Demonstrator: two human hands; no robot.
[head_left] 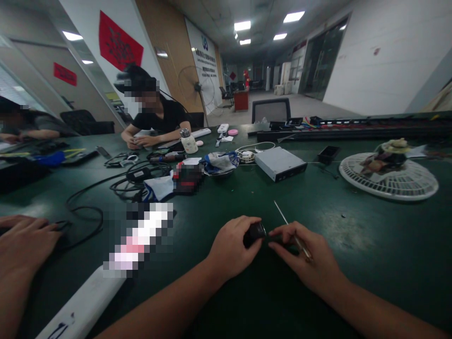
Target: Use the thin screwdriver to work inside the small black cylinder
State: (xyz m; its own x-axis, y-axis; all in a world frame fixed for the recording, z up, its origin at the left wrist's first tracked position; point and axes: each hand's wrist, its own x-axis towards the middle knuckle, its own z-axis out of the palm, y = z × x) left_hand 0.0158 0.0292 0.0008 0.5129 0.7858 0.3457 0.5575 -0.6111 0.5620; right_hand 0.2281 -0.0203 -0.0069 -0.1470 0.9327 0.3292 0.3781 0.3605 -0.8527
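My left hand [235, 242] is curled around a small dark, rounded object [257, 230] with a shiny rim on its right side. What kind of object it is I cannot make out. My right hand [307, 252] has a thin screwdriver [281, 213] tucked in it, the metal shaft slanting up and to the left, the handle end showing below the fingers. Its thumb and index finger are apart, with their tips close to the rim of the dark object. Both hands are just above the green table [226, 301].
Behind my hands lie a grey disc drive [280, 162], a bowl with a blue-and-white cloth [221, 162] and a white fan grille [388, 183]. Black cables [88, 212] and a long white bar [81, 301] lie left. Another person's hand [28, 240] rests far left; a person sits opposite.
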